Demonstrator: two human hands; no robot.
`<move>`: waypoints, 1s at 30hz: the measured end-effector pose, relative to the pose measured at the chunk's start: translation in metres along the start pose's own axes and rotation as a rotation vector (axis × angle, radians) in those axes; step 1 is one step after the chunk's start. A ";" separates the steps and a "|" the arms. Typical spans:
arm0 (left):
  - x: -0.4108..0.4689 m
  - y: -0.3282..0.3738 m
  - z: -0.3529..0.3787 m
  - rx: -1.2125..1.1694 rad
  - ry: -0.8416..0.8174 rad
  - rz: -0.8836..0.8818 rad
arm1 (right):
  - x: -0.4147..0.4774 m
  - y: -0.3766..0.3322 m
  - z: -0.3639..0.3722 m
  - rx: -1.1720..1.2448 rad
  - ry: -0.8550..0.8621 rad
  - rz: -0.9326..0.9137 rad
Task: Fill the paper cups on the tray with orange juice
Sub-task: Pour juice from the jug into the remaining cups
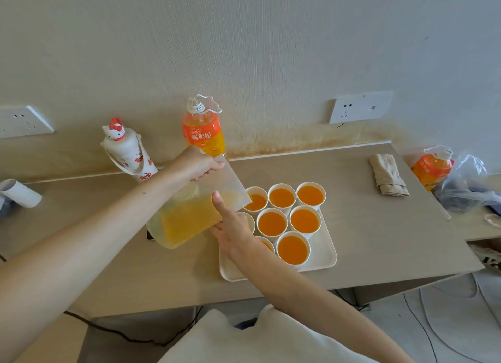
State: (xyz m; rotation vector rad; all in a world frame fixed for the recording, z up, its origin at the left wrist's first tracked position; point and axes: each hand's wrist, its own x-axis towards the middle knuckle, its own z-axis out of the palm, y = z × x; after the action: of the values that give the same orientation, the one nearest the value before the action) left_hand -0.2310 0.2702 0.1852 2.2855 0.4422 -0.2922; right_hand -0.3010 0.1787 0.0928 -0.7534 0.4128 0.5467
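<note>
The left hand (196, 165) has its fingers curled round the upper edge of the pitcher (184, 221). The right hand (233, 233) props the pitcher, thumb straight against its wall, fingers apparently flat beneath, though partly hidden. The pitcher's long axis runs from base at the left to lip at the right, and the lip sits over the back-left paper cup (256, 202) on the tray (325, 257). A cup that looks unfilled (250, 223) stands just beside the right hand.

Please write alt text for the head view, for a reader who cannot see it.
A person's left hand tilts a clear pitcher and pours orange juice into the back-left paper cup on a white tray; the right hand touches the pitcher. Most other cups are full; a juice bottle stands behind.
</note>
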 end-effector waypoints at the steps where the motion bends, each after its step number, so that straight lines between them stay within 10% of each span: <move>1: 0.000 0.000 0.000 0.000 0.001 0.000 | 0.000 0.000 0.000 0.004 -0.004 0.000; 30: 0.003 -0.002 0.001 -0.009 -0.002 0.018 | -0.006 -0.002 0.002 0.069 -0.031 -0.002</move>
State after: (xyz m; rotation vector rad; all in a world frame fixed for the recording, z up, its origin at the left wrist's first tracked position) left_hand -0.2292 0.2715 0.1827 2.2791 0.4207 -0.2822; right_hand -0.3045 0.1769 0.0982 -0.6781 0.4003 0.5388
